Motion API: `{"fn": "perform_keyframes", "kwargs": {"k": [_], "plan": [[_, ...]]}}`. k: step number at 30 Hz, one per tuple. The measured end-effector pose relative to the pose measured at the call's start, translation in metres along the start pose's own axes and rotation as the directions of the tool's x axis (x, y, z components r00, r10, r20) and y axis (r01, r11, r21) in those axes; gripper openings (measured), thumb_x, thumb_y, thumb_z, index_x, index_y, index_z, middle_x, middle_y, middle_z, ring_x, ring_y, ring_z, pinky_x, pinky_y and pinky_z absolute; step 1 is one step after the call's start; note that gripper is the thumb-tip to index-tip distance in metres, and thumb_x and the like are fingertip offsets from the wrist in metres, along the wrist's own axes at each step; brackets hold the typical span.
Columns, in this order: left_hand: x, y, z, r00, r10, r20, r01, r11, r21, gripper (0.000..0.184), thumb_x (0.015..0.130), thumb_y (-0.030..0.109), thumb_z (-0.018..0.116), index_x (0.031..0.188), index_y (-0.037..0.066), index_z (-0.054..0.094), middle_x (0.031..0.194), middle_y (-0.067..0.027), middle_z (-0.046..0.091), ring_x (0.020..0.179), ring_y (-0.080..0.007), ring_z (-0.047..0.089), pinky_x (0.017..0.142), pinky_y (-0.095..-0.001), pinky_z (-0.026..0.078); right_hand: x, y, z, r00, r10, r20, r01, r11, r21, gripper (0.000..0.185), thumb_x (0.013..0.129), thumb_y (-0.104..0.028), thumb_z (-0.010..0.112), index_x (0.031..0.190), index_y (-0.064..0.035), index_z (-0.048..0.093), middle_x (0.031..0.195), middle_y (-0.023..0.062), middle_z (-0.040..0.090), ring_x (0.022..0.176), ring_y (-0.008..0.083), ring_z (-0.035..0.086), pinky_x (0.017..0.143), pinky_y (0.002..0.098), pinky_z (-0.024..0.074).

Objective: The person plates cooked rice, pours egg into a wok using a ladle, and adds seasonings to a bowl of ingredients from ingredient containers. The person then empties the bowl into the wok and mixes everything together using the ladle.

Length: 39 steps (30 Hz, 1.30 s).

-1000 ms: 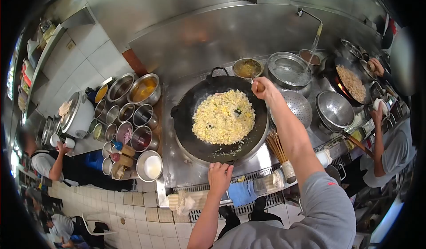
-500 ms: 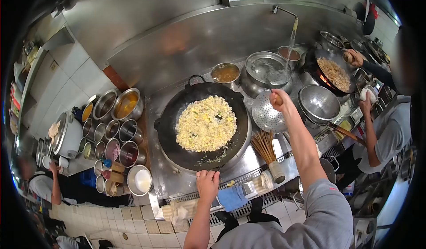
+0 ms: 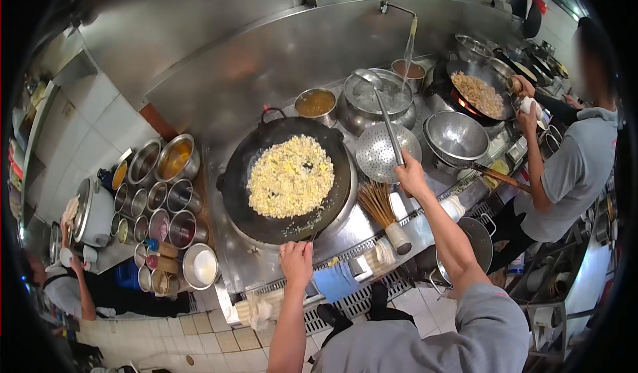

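Observation:
My right hand (image 3: pixel 413 178) is closed around the handle of a long metal ladle (image 3: pixel 391 126). The ladle's bowl is up at the left rim of a steel pot of water (image 3: pixel 348 110), and its handle crosses above a perforated strainer (image 3: pixel 373 152). At the near rim of a large black wok (image 3: pixel 234 203), my left hand (image 3: pixel 296 261) has its fingers curled on the edge; the exact grip is partly hidden. Fried rice with yellow egg bits (image 3: pixel 290 174) is spread in the wok's middle.
Water runs from a tap (image 3: pixel 412 31) into the pot. A bamboo brush (image 3: pixel 382 213) and a blue cloth (image 3: pixel 340 281) lie along the front edge. Seasoning containers (image 3: pixel 179 230) crowd the left. At right, a co-worker (image 3: pixel 565 167) stands by another wok (image 3: pixel 488 74) over flame.
The ladle's bowl has come up out of the water to the pot's rim. My right hand has drawn back towards me. My left hand stays at the wok's edge; the whole view has shifted.

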<state>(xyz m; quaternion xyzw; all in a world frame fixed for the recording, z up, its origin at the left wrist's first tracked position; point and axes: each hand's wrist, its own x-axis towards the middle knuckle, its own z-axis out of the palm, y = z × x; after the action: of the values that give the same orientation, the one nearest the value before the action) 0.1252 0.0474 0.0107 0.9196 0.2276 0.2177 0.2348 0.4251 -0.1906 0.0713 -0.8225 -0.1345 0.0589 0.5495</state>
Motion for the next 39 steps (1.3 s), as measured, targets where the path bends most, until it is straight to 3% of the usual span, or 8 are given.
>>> {"fn": "perform_keyframes", "kwargs": {"k": [6, 16, 19, 22, 32, 34, 37, 39], "plan": [[-0.004, 0.002, -0.003, 0.998, -0.063, 0.014, 0.062, 0.996, 0.066, 0.023, 0.092, 0.035, 0.062, 0.091, 0.015, 0.072, 0.091, -0.0058, 0.061, 0.104, -0.0294, 0.054, 0.088, -0.0476, 0.037, -0.112, -0.041, 0.014, 0.953, 0.064, 0.296, -0.212, 0.839, 0.500, 0.064, 0.091, -0.005, 0.060, 0.149, -0.0053, 0.035, 0.057, -0.0011, 0.048, 0.039, 0.0083, 0.044, 0.036, 0.0246, 0.0359], [-0.005, 0.004, -0.004, 0.996, -0.082, 0.023, 0.079, 0.990, 0.118, 0.025, 0.092, 0.036, 0.061, 0.093, 0.015, 0.073, 0.095, -0.0058, 0.063, 0.104, -0.0289, 0.054, 0.089, -0.0467, 0.036, -0.160, -0.054, 0.118, 0.669, 0.182, 0.721, -0.548, 0.776, 0.313, 0.061, 0.094, -0.013, 0.060, 0.149, -0.0045, 0.034, 0.061, 0.0017, 0.053, 0.042, 0.0110, 0.049, 0.040, 0.0263, 0.0410], [-0.005, 0.000, 0.003, 0.999, -0.039, -0.035, 0.043, 0.992, 0.122, 0.026, 0.093, 0.037, 0.060, 0.092, 0.014, 0.072, 0.096, -0.0063, 0.063, 0.103, -0.0284, 0.054, 0.089, -0.0460, 0.036, -0.204, -0.051, 0.063, 0.684, 0.216, 0.697, -0.341, 0.939, 0.045, 0.057, 0.094, -0.016, 0.060, 0.147, -0.0095, 0.042, 0.062, 0.0008, 0.053, 0.045, 0.0083, 0.049, 0.040, 0.0280, 0.0398], [-0.006, -0.001, 0.002, 0.999, -0.047, 0.001, 0.047, 0.993, 0.106, 0.026, 0.093, 0.036, 0.060, 0.091, 0.013, 0.072, 0.094, -0.0063, 0.063, 0.102, -0.0282, 0.054, 0.090, -0.0461, 0.035, -0.220, -0.043, 0.002, 0.771, -0.033, 0.636, 0.303, 0.897, -0.321, 0.056, 0.090, -0.019, 0.056, 0.143, -0.0108, 0.044, 0.086, 0.0193, 0.068, 0.072, 0.0346, 0.068, 0.065, 0.0466, 0.0539], [0.006, -0.015, 0.002, 0.981, 0.187, -0.048, -0.186, 0.982, 0.029, 0.025, 0.089, 0.030, 0.065, 0.080, 0.008, 0.072, 0.085, -0.0082, 0.060, 0.094, -0.0286, 0.054, 0.087, -0.0426, 0.038, -0.176, -0.041, 0.118, 0.884, 0.031, 0.467, 0.237, 0.831, -0.503, 0.067, 0.086, -0.012, 0.047, 0.151, -0.0148, 0.031, 0.087, 0.0253, 0.068, 0.080, 0.0416, 0.068, 0.071, 0.0500, 0.0549], [0.014, -0.025, 0.007, 0.981, 0.194, -0.005, -0.194, 0.978, -0.072, 0.027, 0.089, 0.027, 0.064, 0.076, 0.004, 0.070, 0.075, -0.0133, 0.061, 0.079, -0.0341, 0.057, 0.079, -0.0438, 0.043, -0.209, -0.035, 0.116, 0.875, -0.088, 0.475, 0.314, 0.851, -0.421, 0.065, 0.088, -0.012, 0.052, 0.150, -0.0080, 0.033, 0.078, 0.0196, 0.068, 0.069, 0.0328, 0.069, 0.063, 0.0428, 0.0551], [0.009, -0.019, 0.003, 0.990, 0.137, 0.037, -0.132, 0.984, -0.119, 0.030, 0.088, 0.026, 0.064, 0.070, 0.001, 0.066, 0.066, -0.0172, 0.061, 0.068, -0.0383, 0.059, 0.070, -0.0465, 0.045, -0.220, -0.077, 0.028, 0.609, 0.210, 0.765, -0.245, 0.967, -0.069, 0.067, 0.089, -0.015, 0.061, 0.149, -0.0036, 0.034, 0.069, 0.0110, 0.062, 0.058, 0.0186, 0.062, 0.056, 0.0327, 0.0519], [-0.001, 0.021, -0.031, 0.997, 0.076, 0.020, -0.072, 0.988, -0.137, 0.033, 0.086, 0.026, 0.065, 0.065, 0.001, 0.063, 0.061, -0.0186, 0.059, 0.061, -0.0402, 0.059, 0.063, -0.0478, 0.046, -0.233, -0.108, -0.029, 0.625, 0.032, 0.780, 0.075, 0.992, -0.100, 0.068, 0.087, -0.018, 0.067, 0.149, -0.0104, 0.038, 0.066, 0.0054, 0.056, 0.054, 0.0111, 0.054, 0.050, 0.0284, 0.0461]]}}
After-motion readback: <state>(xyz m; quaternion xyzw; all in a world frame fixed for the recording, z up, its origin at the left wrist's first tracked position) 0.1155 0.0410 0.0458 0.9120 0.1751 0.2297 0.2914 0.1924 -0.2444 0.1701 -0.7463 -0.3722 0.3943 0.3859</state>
